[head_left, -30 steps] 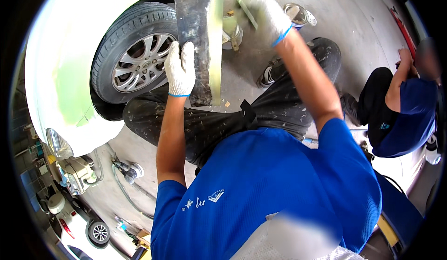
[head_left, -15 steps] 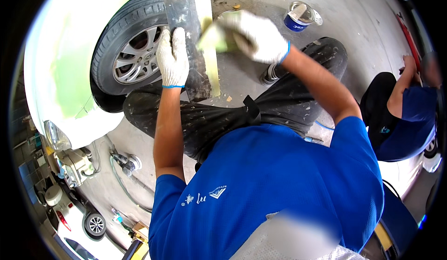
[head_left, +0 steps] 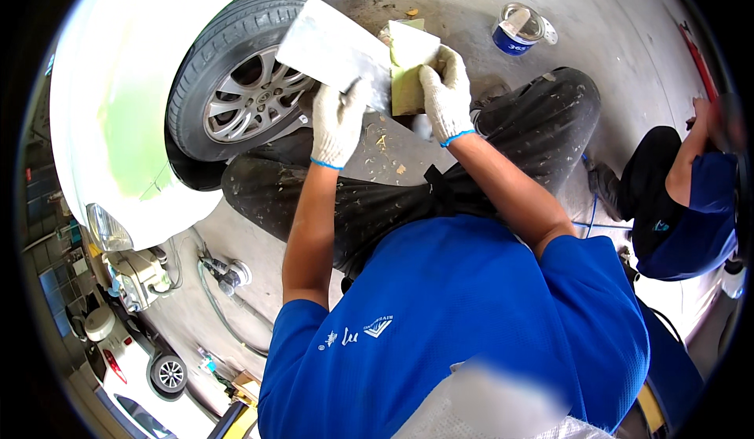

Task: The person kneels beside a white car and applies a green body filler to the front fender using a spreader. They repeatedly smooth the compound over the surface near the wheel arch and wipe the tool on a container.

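Observation:
My left hand (head_left: 339, 125), in a white knit glove with a blue cuff, is closed on the lower edge of a flat rectangular mixing board (head_left: 336, 45). The board is tilted, and its face shines pale. My right hand (head_left: 447, 95), gloved alike, is closed round a flat putty spreader (head_left: 408, 85) smeared yellow-green, pale toward the top. The spreader stands at the board's right end; whether they touch I cannot tell. Both hands are above the floor, between my bent knees and close to the car wheel (head_left: 259, 103).
A white car body (head_left: 118, 148) with a pale green patch rises at left. An open tin (head_left: 514, 37) with a blue label, a flat blade across it, stands beyond my right knee. A round sander (head_left: 232, 274) and hoses lie lower left. Another person (head_left: 683, 203) crouches at right.
The board has swung from lengthwise to slanting, its dark face now pale with glare. My right hand and the spreader moved from a blurred sweep down beside the board. The view shifted slightly.

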{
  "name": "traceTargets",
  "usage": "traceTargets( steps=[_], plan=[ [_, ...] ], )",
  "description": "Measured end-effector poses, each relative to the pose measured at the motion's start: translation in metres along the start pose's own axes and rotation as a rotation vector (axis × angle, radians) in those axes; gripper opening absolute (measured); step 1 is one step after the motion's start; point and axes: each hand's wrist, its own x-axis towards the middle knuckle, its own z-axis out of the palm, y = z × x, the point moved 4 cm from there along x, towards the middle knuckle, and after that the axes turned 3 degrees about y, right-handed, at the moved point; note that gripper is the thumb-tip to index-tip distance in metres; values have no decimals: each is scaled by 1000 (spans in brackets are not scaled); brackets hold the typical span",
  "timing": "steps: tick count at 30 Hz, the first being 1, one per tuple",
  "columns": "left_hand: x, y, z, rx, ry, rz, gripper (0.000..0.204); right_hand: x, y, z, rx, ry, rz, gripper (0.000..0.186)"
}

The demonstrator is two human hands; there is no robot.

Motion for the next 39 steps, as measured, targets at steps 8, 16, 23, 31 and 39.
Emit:
traceTargets(
  steps=[8, 16, 23, 31, 39],
  plan=[
    [-16, 9, 18, 288, -267, 102, 29, 21, -45, 11, -202, -98, -231, 44],
    [-20, 4, 35, 421, -365, 87, 36, 24, -91, 21, -65, -172, -225, 44],
    [-13, 13, 12, -46, -76, -72, 20, 27, -30, -26, 35, -15, -86, 45],
    [-7, 16, -11, -150, -11, -106, 23, 21, 7, -48, -232, -18, -24, 44],
    [-8, 24, 14, 42, -153, -18, 25, 30, -70, 8, -148, -137, -291, 39]
  ],
)
